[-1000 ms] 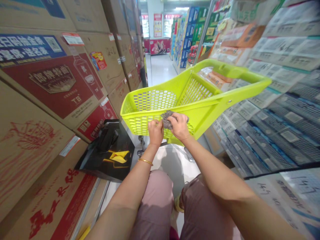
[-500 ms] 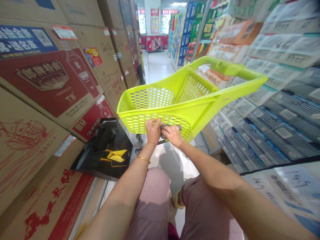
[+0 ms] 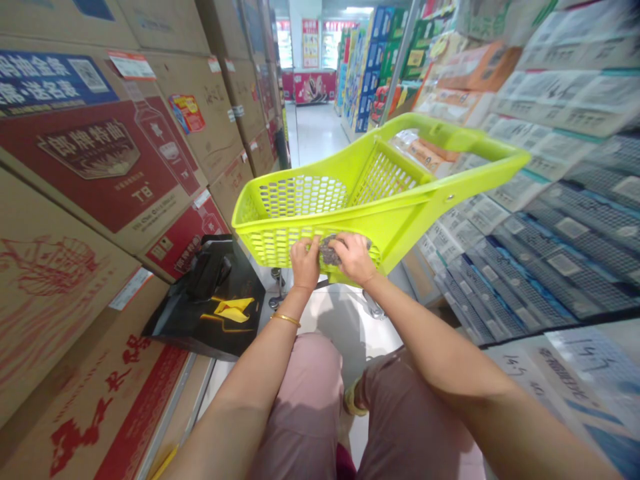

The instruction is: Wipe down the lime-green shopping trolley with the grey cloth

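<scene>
A lime-green plastic shopping cart point(image 3: 280, 227) stands across in front of me, its handle to the right. My right hand point(image 3: 355, 259) has its fingers curled over a crumpled grey cloth point(image 3: 330, 252), pressing it against the slotted side wall. Just left of the cloth, my left hand point(image 3: 305, 263) is closed at the same wall, fingertips at the slots. Whether it also touches the cloth's edge is hard to tell. A gold bracelet point(image 3: 286, 320) circles the left wrist. The basket's visible inside shows no goods.
Stacked cartons point(image 3: 80, 167) wall the left side. A black bag point(image 3: 220, 293) with a yellow patch leans beside them. Packaged goods point(image 3: 560, 227) are piled high on the right. A tiled aisle point(image 3: 320, 133) runs ahead, and chrome cart wheels point(image 3: 373, 307) show below.
My right hand has shifted slightly right and up along the cart's side, and more of the grey cloth shows between my hands. My left hand stays nearly in place.
</scene>
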Motion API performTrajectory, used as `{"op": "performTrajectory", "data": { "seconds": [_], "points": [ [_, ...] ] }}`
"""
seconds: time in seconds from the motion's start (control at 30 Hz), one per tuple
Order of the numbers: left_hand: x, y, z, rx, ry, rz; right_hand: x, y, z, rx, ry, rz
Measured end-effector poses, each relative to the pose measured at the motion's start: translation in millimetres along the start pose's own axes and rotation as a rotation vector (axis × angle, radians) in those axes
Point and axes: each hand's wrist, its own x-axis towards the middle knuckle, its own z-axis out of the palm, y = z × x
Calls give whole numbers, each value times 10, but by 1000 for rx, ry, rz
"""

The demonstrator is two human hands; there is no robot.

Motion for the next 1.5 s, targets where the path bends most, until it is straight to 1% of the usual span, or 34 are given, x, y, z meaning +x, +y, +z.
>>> {"op": "performTrajectory", "data": {
  "seconds": [0.07, 0.2, 0.3, 0.37, 0.43, 0.57, 0.73, 0.93, 1.1, 1.2, 1.33, 1.5],
  "points": [
    [-37, -5, -16, -8, -2, 24, 32, 11, -82, 16, 86, 51],
    [-106, 13, -85, -17, -74, 24, 76, 2, -180, 25, 223, 156],
    [-129, 44, -119, 18, -109, -14, 111, -22, -222, 39, 274, 193],
    [-131, 64, -115, 28, -127, -43, 132, -42, -242, 56, 276, 191],
    [-130, 81, -92, 37, -125, -81, 144, -60, -251, 76, 251, 188],
    [-126, 113, -38, 21, -115, -182, 142, -85, -225, 104, 157, 195],
    [-99, 156, 7, 15, -132, -215, 137, -79, -153, 90, 79, 180],
    [-60, 114, 85, -20, -152, -184, 211, -29, -77, 30, 58, 109],
    [-68, 11, 97, -75, -188, -100, 194, 5, 80, 5, -6, 88],
    [-68, -21, 81, -65, -195, -59, 97, 15, 189, 5, -55, 80],
    [-71, -18, 65, -26, -192, -32, -85, 13, 332, 2, -153, 20],
    [-79, 15, 65, -20, -168, -59, -288, -18, 504, -8, -231, -5]
  ]
}}
